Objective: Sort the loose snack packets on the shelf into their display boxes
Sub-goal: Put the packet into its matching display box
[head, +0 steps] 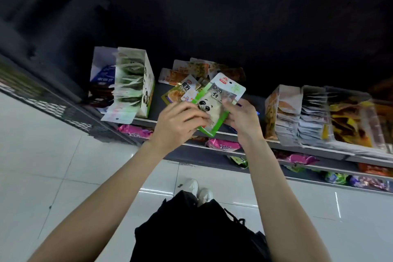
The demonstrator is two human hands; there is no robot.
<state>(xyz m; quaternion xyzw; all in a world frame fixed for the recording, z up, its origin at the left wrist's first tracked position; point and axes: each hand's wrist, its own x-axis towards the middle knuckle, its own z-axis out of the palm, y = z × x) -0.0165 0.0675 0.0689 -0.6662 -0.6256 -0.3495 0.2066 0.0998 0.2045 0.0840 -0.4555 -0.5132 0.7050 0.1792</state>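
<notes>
Both hands up at the shelf now. My left hand (180,122) is curled closed on the lower left edge of the panda packet (214,103), and my right hand (240,118) pinches its right edge, fingers folded in. The packet hangs tilted in the air, just above the shelf lip (212,133), top corner leaning toward one o'clock. This looks like the identify-and-route step: packet lifted, not yet filed. Over at ten o'clock stands the green panda box (139,83), packed with green-white sachets, its matching home, I'd say. Behind the packet, at twelve o'clock, the loose pile (200,72) of orange packets waits. Off at three o'clock, the other display boxes (297,112) look wrong for this one. Next move calls for a swing left and an upright slide into that box without buckling the row.
</notes>
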